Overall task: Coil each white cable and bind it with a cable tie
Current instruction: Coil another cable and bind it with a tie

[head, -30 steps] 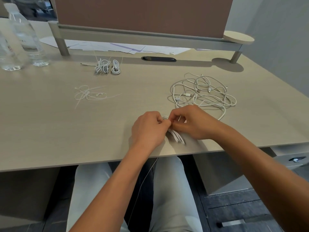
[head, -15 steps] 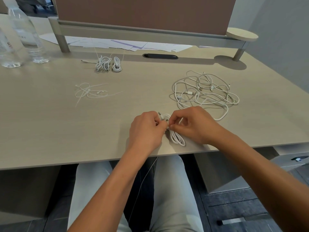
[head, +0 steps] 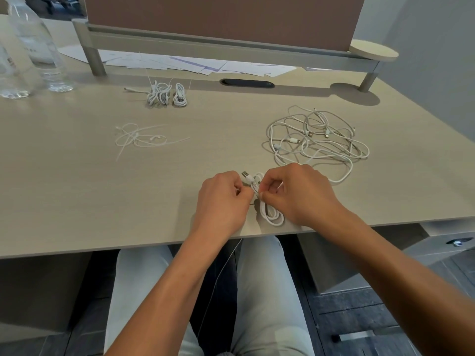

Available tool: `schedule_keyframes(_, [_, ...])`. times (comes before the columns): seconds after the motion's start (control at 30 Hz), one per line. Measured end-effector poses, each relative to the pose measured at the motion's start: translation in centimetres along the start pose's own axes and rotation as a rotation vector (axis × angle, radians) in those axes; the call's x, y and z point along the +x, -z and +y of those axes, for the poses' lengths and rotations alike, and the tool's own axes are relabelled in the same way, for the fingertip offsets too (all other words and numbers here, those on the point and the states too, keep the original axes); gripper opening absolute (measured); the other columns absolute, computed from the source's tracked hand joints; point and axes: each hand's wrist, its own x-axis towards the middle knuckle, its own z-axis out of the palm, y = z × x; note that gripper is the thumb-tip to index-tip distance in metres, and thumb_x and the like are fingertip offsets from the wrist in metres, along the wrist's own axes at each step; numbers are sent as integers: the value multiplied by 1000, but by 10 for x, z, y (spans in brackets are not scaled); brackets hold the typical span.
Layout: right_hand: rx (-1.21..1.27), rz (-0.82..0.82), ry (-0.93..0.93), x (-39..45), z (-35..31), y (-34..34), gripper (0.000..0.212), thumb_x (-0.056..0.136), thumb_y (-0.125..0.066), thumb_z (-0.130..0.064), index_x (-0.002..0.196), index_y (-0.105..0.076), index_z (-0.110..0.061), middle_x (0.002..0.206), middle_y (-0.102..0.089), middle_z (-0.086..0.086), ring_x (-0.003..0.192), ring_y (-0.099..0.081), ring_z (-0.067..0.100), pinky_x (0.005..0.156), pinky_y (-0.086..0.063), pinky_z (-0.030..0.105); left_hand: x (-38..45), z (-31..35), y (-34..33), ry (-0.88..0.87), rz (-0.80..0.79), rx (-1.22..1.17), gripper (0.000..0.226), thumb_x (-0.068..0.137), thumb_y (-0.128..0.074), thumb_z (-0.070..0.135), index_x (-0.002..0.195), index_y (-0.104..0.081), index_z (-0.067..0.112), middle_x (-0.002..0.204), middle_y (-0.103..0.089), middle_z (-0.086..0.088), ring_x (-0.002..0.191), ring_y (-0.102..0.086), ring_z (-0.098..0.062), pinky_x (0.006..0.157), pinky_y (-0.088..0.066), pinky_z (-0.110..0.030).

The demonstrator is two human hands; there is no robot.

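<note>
Where the two hands meet near the table's front edge, both grips pinch at the top of a coiled white cable. Left hand: fingers curled into a loose fist, knuckles up, fingertips pinching at the coil's upper end; whether they hold the cable or a tie cannot be told. Right hand: thumb and forefinger pressed together on the same spot, remaining fingers curled under, back of hand facing up. A USB plug sticks out just above the left fingertips. The coil's lower loops lie flat on the table between the two wrists, close to the edge. A thin white strand hangs from under the hands down past the table edge over the lap. Both forearms reach in from below, converging at the coil.

Beyond the right hand: tangle of loose white cables, one loop running near the right knuckles. Left of centre: loose cable ties, scattered. Farther back: bundled cables, already tied. Far left: two clear water bottles. Papers lie under the divider rail.
</note>
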Motion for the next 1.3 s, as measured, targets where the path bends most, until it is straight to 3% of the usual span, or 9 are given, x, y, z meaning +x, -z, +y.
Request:
schedule_keyframes(0.2, [75, -7, -12, -5, 0, 0, 4, 83, -74, -41, 81, -71, -40, 75, -66, -18, 78, -62, 2, 67, -46, 28, -1, -1, 3, -7, -26, -6, 31, 90, -63, 16, 62, -50, 20, 55, -46, 7, 60, -44, -19, 60, -36, -36])
schedule_keyframes(0.37, [262, 57, -13, -17, 2, -6, 7, 84, -78, -41, 82, -74, -36, 73, -70, -17, 73, -64, 2, 73, -56, 36, -5, -5, 5, -23, -7, -30, 18, 94, -63, 22, 77, -68, 24, 55, -49, 11, 61, -50, -13, 59, -37, -32])
schedule_keyframes(0.5, [321, 80, -70, -19, -1, -9, 19, 75, -83, -47, 77, -72, -33, 72, -72, -16, 69, -68, 1, 69, -58, 34, -8, -4, 4, -38, 17, -52, 13, 93, -66, 28, 80, -71, 29, 59, -56, 11, 64, -56, -12, 61, -44, -32])
schedule_keyframes(0.63, [299, 75, -104, -4, -8, -9, 16, 75, -83, -35, 78, -68, -30, 75, -71, -14, 71, -67, 3, 71, -56, 32, -5, -5, 8, -40, 22, -128, 14, 92, -70, 28, 78, -70, 30, 65, -63, 12, 70, -62, -10, 67, -49, -31])
schedule_keyframes(0.7, [366, 85, -121, 8, -14, -7, 13, 77, -83, -27, 78, -69, -28, 73, -70, -10, 68, -65, 5, 68, -52, 29, -1, -9, 15, -30, 61, -206, 4, 92, -72, 31, 88, -71, 30, 71, -66, 12, 71, -63, -6, 69, -51, -32])
schedule_keyframes(0.83, [606, 89, -183, 48, -29, -9, 10, 79, -81, -15, 79, -73, -20, 65, -69, -4, 58, -61, 11, 61, -49, 29, 7, -18, 33, 43, 247, -316, 35, 93, -69, 38, 126, -58, 30, 98, -64, 11, 85, -63, -8, 78, -51, -32])
schedule_keyframes(0.9, [689, 93, -209, 73, -39, -8, 7, 81, -81, -13, 82, -75, -15, 69, -73, -1, 61, -64, 14, 60, -51, 26, 11, -24, 40, 62, 325, -349, 43, 94, -69, 36, 133, -53, 29, 108, -61, 10, 94, -62, -9, 82, -51, -33])
schedule_keyframes(1.03, [791, 58, -293, 147, -57, -20, 5, 83, -81, -15, 86, -76, -13, 85, -75, 8, 74, -67, 19, 65, -52, 31, 27, -33, 54, 113, 329, -368, 40, 93, -69, 34, 130, -53, 30, 109, -60, 12, 94, -62, -9, 84, -53, -35])
schedule_keyframes(1.3, [692, 62, -357, 286, -81, -51, 13, 85, -76, -18, 77, -68, -12, 74, -67, 6, 63, -60, 23, 55, -49, 26, 61, -28, 67, 82, 265, -376, 24, 94, -66, 43, 117, -57, 41, 105, -62, 17, 95, -62, -5, 82, -53, -34])
